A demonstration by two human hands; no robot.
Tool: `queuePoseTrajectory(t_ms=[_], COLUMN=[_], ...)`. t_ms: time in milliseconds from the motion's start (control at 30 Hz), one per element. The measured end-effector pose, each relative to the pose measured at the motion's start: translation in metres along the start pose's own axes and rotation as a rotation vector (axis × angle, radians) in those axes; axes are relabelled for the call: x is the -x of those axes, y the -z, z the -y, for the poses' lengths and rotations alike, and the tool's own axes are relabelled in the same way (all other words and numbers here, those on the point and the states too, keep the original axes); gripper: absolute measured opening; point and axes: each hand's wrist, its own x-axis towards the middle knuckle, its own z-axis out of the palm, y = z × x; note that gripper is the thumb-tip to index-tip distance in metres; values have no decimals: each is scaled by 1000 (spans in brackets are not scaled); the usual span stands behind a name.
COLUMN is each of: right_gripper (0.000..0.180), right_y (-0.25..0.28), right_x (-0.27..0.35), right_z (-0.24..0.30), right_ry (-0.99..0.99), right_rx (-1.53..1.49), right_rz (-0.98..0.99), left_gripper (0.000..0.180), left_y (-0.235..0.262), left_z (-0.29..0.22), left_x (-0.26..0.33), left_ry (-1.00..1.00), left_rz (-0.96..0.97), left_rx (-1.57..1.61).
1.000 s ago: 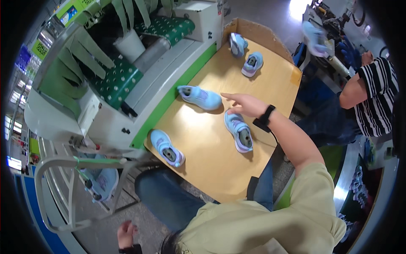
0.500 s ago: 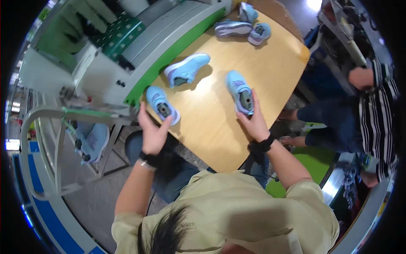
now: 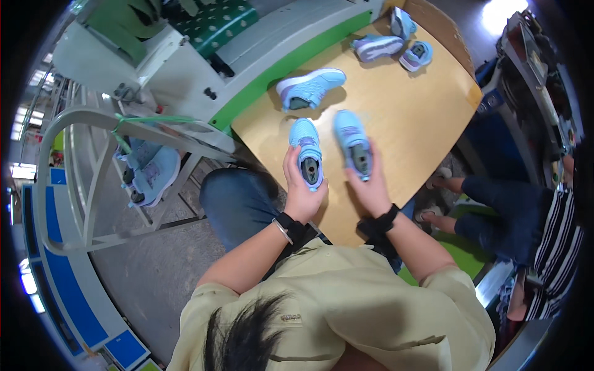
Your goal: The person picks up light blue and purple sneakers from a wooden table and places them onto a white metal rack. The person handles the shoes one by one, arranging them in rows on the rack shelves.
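Holding one pale-blue shoe (image 3: 305,147) at its heel between thumb and fingers of the left hand (image 3: 303,198), and a blurred second shoe (image 3: 351,141) likewise in the right hand (image 3: 372,188), just beside it over the wooden table (image 3: 402,111), near parallel, toes away.

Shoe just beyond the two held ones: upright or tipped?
The shoe is tipped on its side: its sole edge runs along the far side, its opening faces the near side.

With my left hand (image 3: 303,195) I hold one light-blue shoe (image 3: 305,137), and with my right hand (image 3: 372,190) I hold a second shoe (image 3: 351,131), a little blurred. Four more shoes (image 3: 317,85) are on the wooden table (image 3: 411,117) beyond them.
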Motion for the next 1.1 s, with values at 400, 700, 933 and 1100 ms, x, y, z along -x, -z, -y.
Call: queuePoseTrajectory(t_ms=[400, 700, 933, 1100], right_gripper=[83, 67, 63, 79], right_y=[29, -21, 42, 198], right_x=[-99, -424, -412, -342], right_z=[105, 176, 62, -92], right_ry=[61, 572, 474, -42], right_rx=[-202, 259, 656, 284], right_rz=[36, -97, -663, -434], left_gripper=[90, 95, 87, 109], left_y=[79, 172, 115, 55], left_z=[-76, -55, -65, -42], left_x=[-96, -344, -255, -220], left_ry=[-6, -206, -465, -391], left_rz=[-22, -530, -502, 337], left_rx=[561, 99, -265, -653])
